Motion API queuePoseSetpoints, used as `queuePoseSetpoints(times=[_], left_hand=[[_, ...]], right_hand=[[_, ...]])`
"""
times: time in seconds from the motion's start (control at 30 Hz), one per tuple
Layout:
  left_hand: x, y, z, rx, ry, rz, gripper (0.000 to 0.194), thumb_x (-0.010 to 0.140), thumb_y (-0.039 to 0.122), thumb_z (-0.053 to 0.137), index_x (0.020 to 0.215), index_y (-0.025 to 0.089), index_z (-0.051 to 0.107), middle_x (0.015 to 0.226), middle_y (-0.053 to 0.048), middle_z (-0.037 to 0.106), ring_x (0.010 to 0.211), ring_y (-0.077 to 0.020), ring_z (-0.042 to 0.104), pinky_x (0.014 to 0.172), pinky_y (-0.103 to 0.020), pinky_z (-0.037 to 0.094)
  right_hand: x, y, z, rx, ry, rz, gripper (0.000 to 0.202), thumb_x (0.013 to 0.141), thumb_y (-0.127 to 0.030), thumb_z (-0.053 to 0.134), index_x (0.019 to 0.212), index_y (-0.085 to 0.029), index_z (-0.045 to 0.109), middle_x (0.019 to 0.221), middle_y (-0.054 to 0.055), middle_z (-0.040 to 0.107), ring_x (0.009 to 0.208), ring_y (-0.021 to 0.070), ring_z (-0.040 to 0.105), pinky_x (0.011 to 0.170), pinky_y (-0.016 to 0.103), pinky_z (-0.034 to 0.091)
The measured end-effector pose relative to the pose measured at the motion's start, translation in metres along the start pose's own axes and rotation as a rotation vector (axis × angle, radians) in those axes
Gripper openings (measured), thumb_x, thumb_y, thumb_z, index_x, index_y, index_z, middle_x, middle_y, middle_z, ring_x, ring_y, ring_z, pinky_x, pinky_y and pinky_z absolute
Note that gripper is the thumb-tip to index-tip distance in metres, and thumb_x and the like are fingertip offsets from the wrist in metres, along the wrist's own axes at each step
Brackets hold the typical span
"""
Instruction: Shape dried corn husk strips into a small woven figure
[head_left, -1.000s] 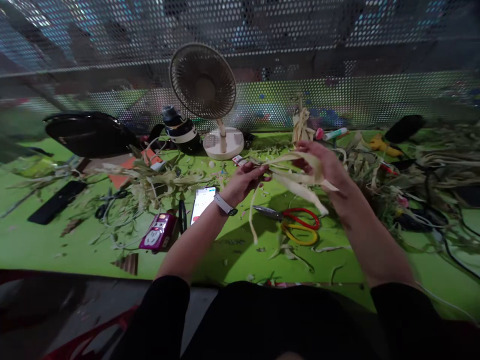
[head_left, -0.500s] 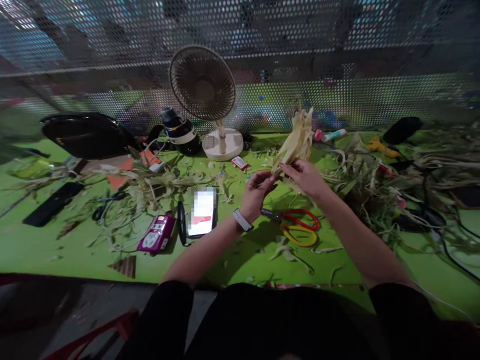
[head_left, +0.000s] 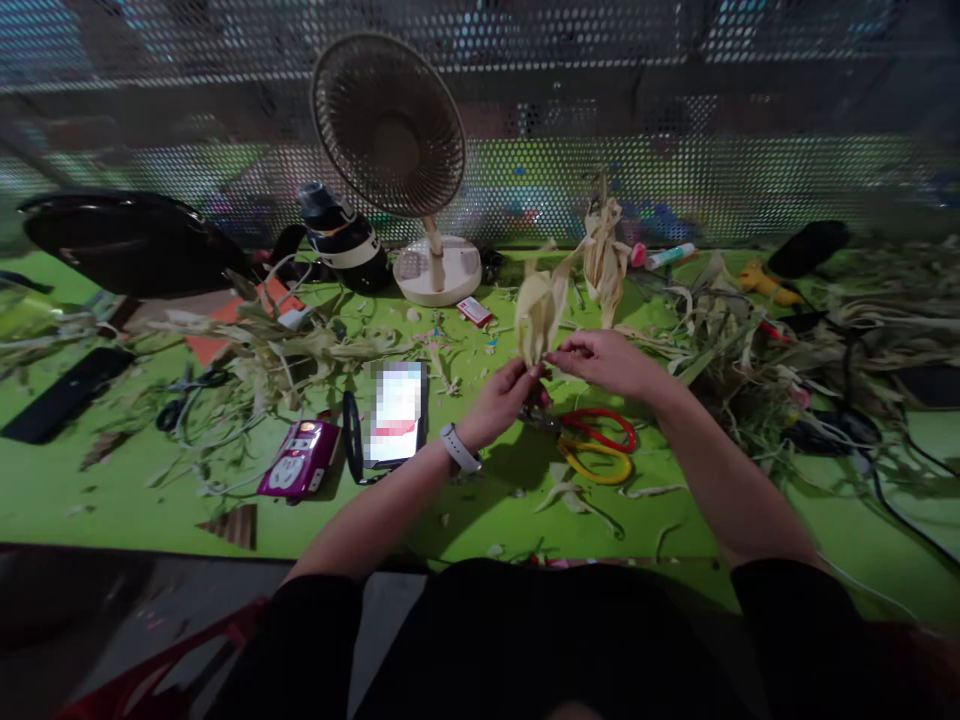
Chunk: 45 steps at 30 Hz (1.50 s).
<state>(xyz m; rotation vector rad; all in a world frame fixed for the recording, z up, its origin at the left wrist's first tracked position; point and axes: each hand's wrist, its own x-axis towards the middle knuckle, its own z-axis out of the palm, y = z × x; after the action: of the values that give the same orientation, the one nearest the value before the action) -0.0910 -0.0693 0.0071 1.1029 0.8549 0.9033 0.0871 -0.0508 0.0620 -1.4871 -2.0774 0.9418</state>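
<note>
My left hand point(head_left: 496, 402), with a pale watch band at the wrist, is closed around the lower end of a bundle of pale dried corn husks point(head_left: 537, 308). The bundle stands upright from the fingers, its husks fanning out at the top. My right hand point(head_left: 609, 362) pinches at the base of the same bundle from the right; the fingertips partly hide what they grip. Just below the hands lies a pair of snips point(head_left: 600, 442) with one red and one yellow loop handle. A second tied husk bundle point(head_left: 604, 255) stands behind, near the mesh.
A fan point(head_left: 436, 272), a black bottle point(head_left: 346, 250) and a black bag point(head_left: 127, 245) line the back. Left of my hands are a lit phone point(head_left: 396, 415) and a purple box-like device point(head_left: 300, 460). Loose husks point(head_left: 720, 320) and cables lie on both sides; a perforated metal screen point(head_left: 555, 110) closes the back.
Both hands have brought the husk bundle left and turned it more upright. It now shows apart from the second bundle behind. My view has shifted slightly.
</note>
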Motion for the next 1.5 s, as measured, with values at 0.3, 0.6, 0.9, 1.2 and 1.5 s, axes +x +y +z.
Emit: queuePoseSetpoints(times=[0.3, 0.6, 0.9, 1.2, 1.5], left_hand=[[0.004, 0.005, -0.006, -0.278, 0.318, 0.069, 0.028, 0.074, 0.042, 0.073, 0.086, 0.018, 0.066, 0.08, 0.002, 0.066, 0.058, -0.0026, 0.054, 0.049, -0.014, 0.037], [0.007, -0.008, -0.002, -0.302, 0.12, 0.042, 0.041, 0.067, 0.049, 0.077, 0.09, 0.016, 0.07, 0.089, -0.004, 0.071, 0.062, -0.0057, 0.06, 0.051, -0.016, 0.038], [0.002, -0.012, 0.004, -0.221, 0.032, 0.007, 0.038, 0.065, 0.046, 0.08, 0.083, 0.016, 0.065, 0.074, 0.002, 0.063, 0.067, -0.0093, 0.063, 0.056, -0.018, 0.044], [0.001, -0.017, 0.004, -0.237, -0.034, 0.081, 0.036, 0.063, 0.043, 0.081, 0.085, 0.017, 0.069, 0.071, 0.002, 0.067, 0.062, -0.0083, 0.06, 0.059, -0.019, 0.047], [0.011, 0.002, -0.014, -0.625, 0.077, -0.003, 0.024, 0.069, 0.01, 0.073, 0.091, 0.016, 0.067, 0.081, 0.0, 0.069, 0.068, -0.007, 0.062, 0.065, -0.018, 0.048]], right_hand=[[-0.011, -0.014, 0.025, -0.378, -0.071, -0.06, 0.029, 0.094, -0.038, 0.039, 0.088, -0.02, 0.061, 0.068, 0.005, 0.061, 0.058, 0.017, 0.048, 0.057, 0.029, 0.025], [0.001, 0.001, 0.017, 0.058, 0.232, -0.124, 0.031, 0.08, -0.038, 0.061, 0.103, -0.018, 0.063, 0.107, 0.009, 0.067, 0.099, 0.0227, 0.062, 0.087, 0.036, 0.047], [0.008, 0.008, 0.031, 0.112, 0.555, -0.084, 0.024, 0.08, -0.041, 0.063, 0.09, -0.02, 0.059, 0.074, 0.001, 0.062, 0.064, 0.0149, 0.055, 0.062, 0.03, 0.046], [-0.007, -0.01, 0.039, -0.01, 0.351, -0.138, 0.026, 0.08, -0.037, 0.063, 0.096, -0.017, 0.063, 0.056, -0.004, 0.054, 0.048, 0.0109, 0.047, 0.051, 0.026, 0.037], [0.002, 0.009, 0.045, -0.244, 0.561, -0.642, 0.012, 0.088, -0.025, 0.058, 0.087, -0.027, 0.069, 0.093, 0.002, 0.068, 0.092, 0.019, 0.061, 0.081, 0.033, 0.048]])
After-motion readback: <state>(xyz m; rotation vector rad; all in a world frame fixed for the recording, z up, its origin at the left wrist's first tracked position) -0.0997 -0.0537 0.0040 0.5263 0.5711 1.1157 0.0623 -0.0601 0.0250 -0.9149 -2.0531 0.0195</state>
